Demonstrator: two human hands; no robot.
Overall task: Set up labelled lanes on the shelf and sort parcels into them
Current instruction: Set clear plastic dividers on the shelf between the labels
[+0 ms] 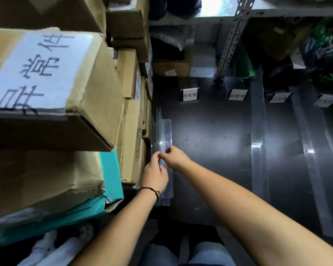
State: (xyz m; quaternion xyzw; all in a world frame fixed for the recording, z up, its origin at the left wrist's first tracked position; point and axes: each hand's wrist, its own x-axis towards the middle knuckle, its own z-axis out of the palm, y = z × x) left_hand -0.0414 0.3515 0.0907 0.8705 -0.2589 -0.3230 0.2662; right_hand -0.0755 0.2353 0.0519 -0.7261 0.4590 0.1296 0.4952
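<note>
At the left we see a stack of cardboard boxes, the biggest carton (46, 83) bearing a white sheet with large handwritten characters, and a teal box (112, 175) lower in the stack. Beside them lies the dark shelf (210, 141), on which we count three clear dividers standing on edge: the leftmost divider (164, 135) just beside the boxes, a second (258, 131) mid-shelf, and a third (306, 150) further right. The rack behind holds a brown parcel (171, 69) with dark bags above it. Along the back of the shelf we count four label stands (189, 95), each showing a white card. The left hand (155, 175), a dark cord (150, 190) round its wrist, pinches the leftmost divider's upper edge near the front; the right hand (174, 157) pinches the same edge just beyond, fingertips close to the left's.
</note>
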